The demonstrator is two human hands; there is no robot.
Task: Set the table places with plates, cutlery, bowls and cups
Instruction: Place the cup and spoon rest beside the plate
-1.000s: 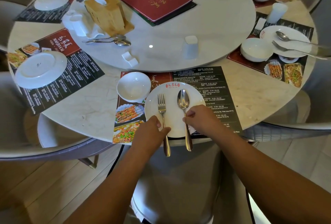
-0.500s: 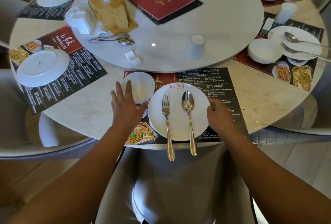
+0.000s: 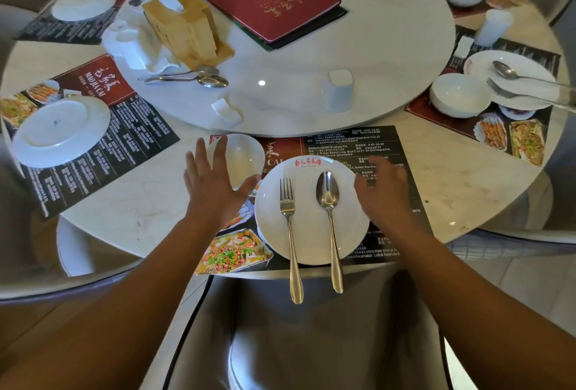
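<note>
Standing by the round marble table [image 3: 131, 224], I see both hands have come off the cutlery they were straightening a second ago, which tells me this nearest place is all but laid. On the printed placemat [image 3: 358, 143] the plate [image 3: 311, 233] sits square to the table's edge, with the small bowl [image 3: 243, 152] touching it at the upper left. The left hand [image 3: 215, 184], fingers spread flat and holding nothing, has drifted up beside the bowl, partly covering its rim; whether it touches the bowl I cannot tell. The right hand [image 3: 383, 187], blurred with motion but loosely spread and empty, has lifted past the plate's right edge. The fork [image 3: 288, 218] and spoon [image 3: 328, 209] lie side by side, handles jutting over the table's edge. To my eye only a cup [image 3: 339, 90] is wanting here; one stands upturned on the turntable [image 3: 389, 46] just beyond.
</note>
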